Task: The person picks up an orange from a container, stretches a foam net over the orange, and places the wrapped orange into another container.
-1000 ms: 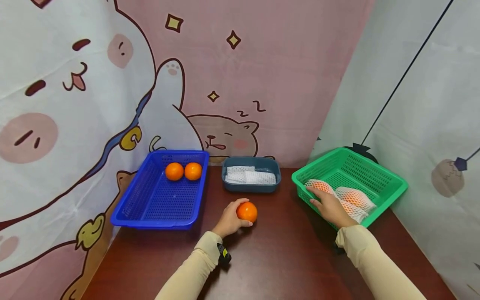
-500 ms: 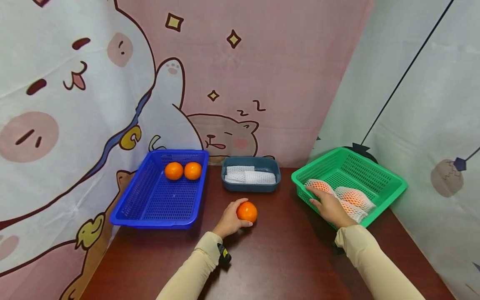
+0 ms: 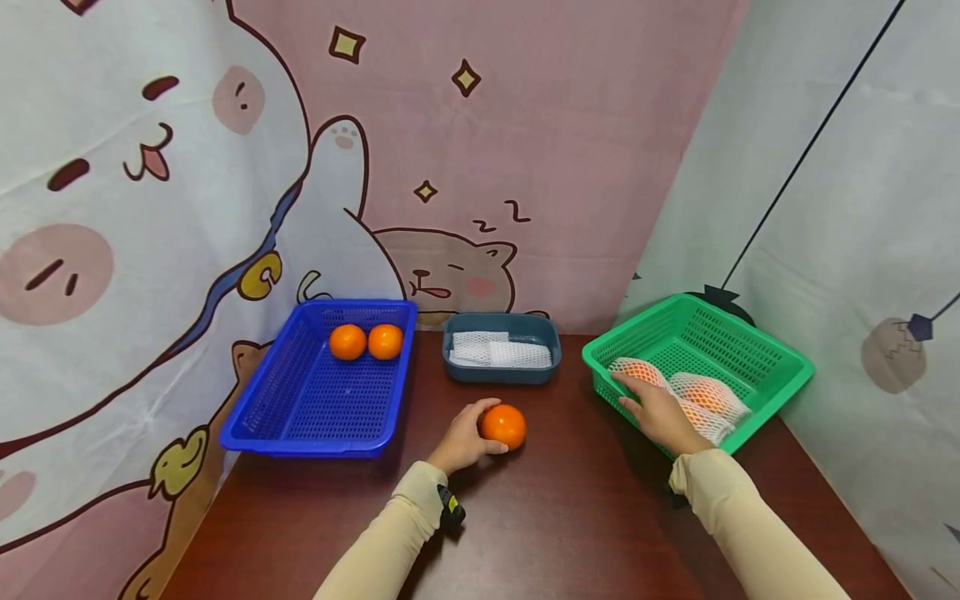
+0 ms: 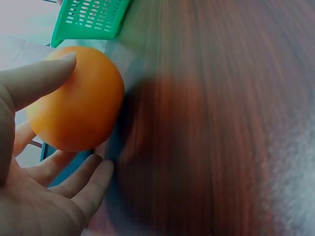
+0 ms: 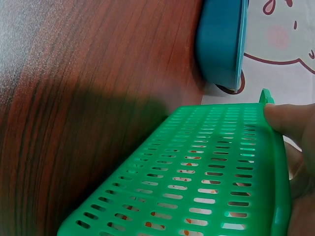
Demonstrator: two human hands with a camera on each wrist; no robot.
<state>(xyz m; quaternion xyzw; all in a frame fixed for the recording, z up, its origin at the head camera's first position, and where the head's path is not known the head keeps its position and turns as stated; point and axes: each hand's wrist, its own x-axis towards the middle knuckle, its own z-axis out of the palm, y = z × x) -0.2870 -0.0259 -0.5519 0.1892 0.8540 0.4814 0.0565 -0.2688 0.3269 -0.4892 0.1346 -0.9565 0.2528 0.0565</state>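
Observation:
My left hand (image 3: 463,440) holds an orange (image 3: 504,427) over the middle of the table, thumb on the near side and index finger on the far side. In the left wrist view the thumb lies across this orange (image 4: 81,101), while the other fingers spread beneath it. My right hand (image 3: 660,414) is at the near left rim of a green basket (image 3: 738,333). The right wrist view has its thumb (image 5: 285,118) over the rim's outer side and fingers behind the rim. Inside lie several oranges in white foam nets (image 3: 705,395), partly hidden by that hand.
A blue basket (image 3: 311,417) with two bare oranges (image 3: 366,342) stands at the left. Between the baskets sits a small dark teal tray (image 3: 501,375) with white foam net sleeves (image 3: 519,355). A printed cloth (image 3: 570,167) hangs behind the brown table (image 3: 570,517).
The orange at my left hand has shifted slightly right and sits further out toward the fingertips. That hand has moved a little right too. My right hand has stayed at the basket rim.

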